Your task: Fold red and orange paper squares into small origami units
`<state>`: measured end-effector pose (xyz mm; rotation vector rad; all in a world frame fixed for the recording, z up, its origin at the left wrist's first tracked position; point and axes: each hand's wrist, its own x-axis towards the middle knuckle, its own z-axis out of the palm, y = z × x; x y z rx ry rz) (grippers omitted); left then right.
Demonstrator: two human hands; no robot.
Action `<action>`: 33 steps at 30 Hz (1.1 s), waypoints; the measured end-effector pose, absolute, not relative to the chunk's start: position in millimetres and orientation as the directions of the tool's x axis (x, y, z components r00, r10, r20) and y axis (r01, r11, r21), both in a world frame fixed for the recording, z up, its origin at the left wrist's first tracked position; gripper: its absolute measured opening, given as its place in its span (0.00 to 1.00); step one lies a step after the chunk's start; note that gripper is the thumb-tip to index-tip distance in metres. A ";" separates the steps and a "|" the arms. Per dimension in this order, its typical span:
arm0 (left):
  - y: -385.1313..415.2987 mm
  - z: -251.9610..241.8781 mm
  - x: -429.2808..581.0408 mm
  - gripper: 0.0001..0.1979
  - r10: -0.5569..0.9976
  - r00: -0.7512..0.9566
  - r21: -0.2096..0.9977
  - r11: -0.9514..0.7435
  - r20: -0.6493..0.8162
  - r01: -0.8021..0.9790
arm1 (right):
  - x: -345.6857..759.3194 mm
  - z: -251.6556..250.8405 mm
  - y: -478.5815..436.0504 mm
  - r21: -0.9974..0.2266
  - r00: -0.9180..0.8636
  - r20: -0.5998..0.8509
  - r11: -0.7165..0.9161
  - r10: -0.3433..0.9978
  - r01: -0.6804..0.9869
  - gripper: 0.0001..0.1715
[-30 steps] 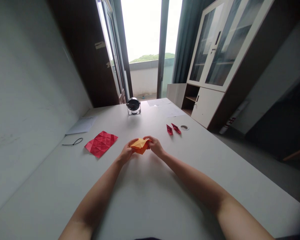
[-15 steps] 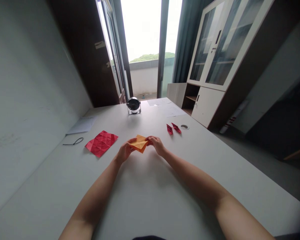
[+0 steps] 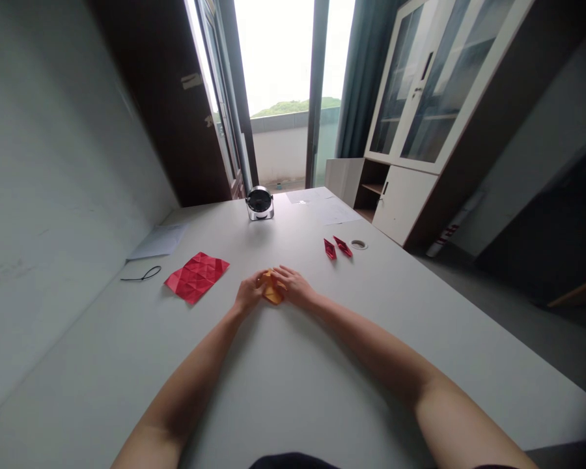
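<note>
Left hand [image 3: 249,292] and right hand [image 3: 293,286] both grasp one folded orange paper [image 3: 273,295]; left fingers curl at its left edge, right fingers lie over its upper right part. The paper sits between the two hands, low over the white table [image 3: 278,384]; whether its underside touches the surface cannot be told. To the left of the grip, well apart, a creased red sheet [image 3: 197,277] lies flat, with a looped black cord [image 3: 133,279] farther left and white papers [image 3: 157,241] beyond. To the right of the grip and farther off, two small red folded papers [image 3: 330,249] lie side by side, a white ring [image 3: 366,245] just beside the right one. Beyond the grip, near the table's far edge, stands a round device [image 3: 260,202] on a silver stand
</note>
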<state>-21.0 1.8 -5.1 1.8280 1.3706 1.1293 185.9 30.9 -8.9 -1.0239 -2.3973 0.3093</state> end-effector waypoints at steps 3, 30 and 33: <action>5.1 -7.8 -26.0 0.21 0.938 0.142 0.691 -0.331 0.318 0.642 | 186.1 -11.6 31.4 -0.333 -0.618 0.266 0.672 0.740 0.662 0.25; 8.2 -15.7 -37.6 0.22 0.964 0.168 0.498 -0.250 0.204 0.830 | 194.9 -0.7 36.4 -0.461 -0.695 0.404 0.789 0.594 0.406 0.19; 6.7 -13.9 -36.6 0.21 0.965 0.148 0.530 -0.245 0.218 0.812 | 194.2 -0.8 36.1 -0.428 -0.670 0.402 0.775 0.624 0.466 0.11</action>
